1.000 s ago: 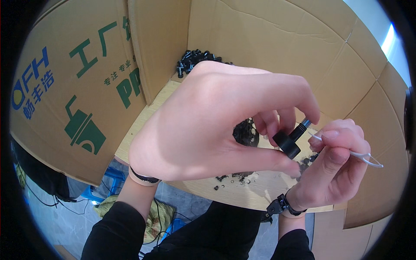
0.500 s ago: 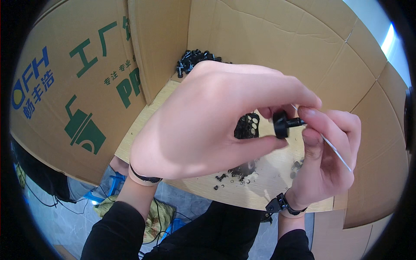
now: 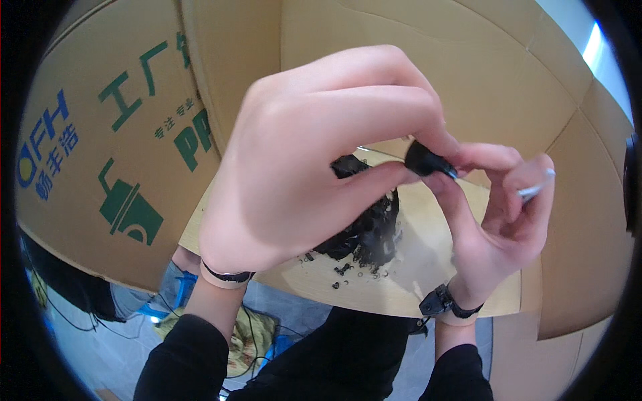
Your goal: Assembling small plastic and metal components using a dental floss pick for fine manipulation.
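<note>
My left hand point(image 3: 301, 154) reaches across the middle, its thumb and fingers closed on a small black knob point(image 3: 426, 159). The knob is tilted, its narrow stem end toward my right hand point(image 3: 505, 207). The right thumb and forefinger pinch at that stem end, mostly covering it. A thin whitish rod point(image 3: 530, 193) is tucked among the right hand's other fingers; a slim line continues past the knob on its left. Below the hands on the table lies a dark heap of small black parts point(image 3: 374, 234), partly covered by my left hand.
Tall cardboard walls point(image 3: 468, 73) stand behind and on both sides of the wooden table point(image 3: 428, 287). Tiny loose rings and bits point(image 3: 344, 269) lie near its front edge. At lower left are cables, a blue stool point(image 3: 167, 297) and part of another person point(image 3: 186, 260).
Both hands have shifted up and the knob left, now tilted with its stem pointing down-right. My right fingers have closed in against it. The left hand now hides the far pile of black parts.
</note>
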`<state>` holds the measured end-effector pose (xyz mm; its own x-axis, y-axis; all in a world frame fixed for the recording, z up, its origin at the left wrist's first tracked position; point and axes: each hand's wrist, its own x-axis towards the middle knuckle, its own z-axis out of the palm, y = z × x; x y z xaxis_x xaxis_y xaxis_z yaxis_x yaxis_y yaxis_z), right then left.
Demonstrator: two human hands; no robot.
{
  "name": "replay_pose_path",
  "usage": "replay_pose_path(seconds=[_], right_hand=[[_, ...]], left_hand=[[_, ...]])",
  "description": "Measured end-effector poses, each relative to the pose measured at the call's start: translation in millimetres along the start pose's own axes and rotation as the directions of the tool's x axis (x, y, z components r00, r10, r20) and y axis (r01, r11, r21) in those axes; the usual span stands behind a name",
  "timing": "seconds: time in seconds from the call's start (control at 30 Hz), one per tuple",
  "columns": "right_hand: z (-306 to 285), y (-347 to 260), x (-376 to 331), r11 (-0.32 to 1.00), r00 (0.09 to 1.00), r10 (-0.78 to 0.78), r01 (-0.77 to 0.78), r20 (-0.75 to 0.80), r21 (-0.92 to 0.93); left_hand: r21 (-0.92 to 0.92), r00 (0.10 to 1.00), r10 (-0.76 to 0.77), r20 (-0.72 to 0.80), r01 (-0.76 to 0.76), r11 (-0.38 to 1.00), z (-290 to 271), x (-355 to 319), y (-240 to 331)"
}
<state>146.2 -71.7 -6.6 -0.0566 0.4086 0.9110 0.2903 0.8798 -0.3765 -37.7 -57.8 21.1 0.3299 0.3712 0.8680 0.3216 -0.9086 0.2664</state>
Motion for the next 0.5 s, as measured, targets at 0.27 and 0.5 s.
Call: replay_pose_path(seconds=[0.27,0.5], right_hand=[[-24.0,2.6,19.4,0.892,0.919,0.382,-0.393,0.091,0.222],[-32.4,14.8,22.5,0.553,0.847,0.409,-0.526,0.34,0.646]], left_hand=[[0.147,0.844,0.525,-0.109,-0.508,0.849,16.8,12.4,-25.7],[-0.191,0.939,0.317,-0.136,-0.339,0.921,31.0,13.2,-23.0]])
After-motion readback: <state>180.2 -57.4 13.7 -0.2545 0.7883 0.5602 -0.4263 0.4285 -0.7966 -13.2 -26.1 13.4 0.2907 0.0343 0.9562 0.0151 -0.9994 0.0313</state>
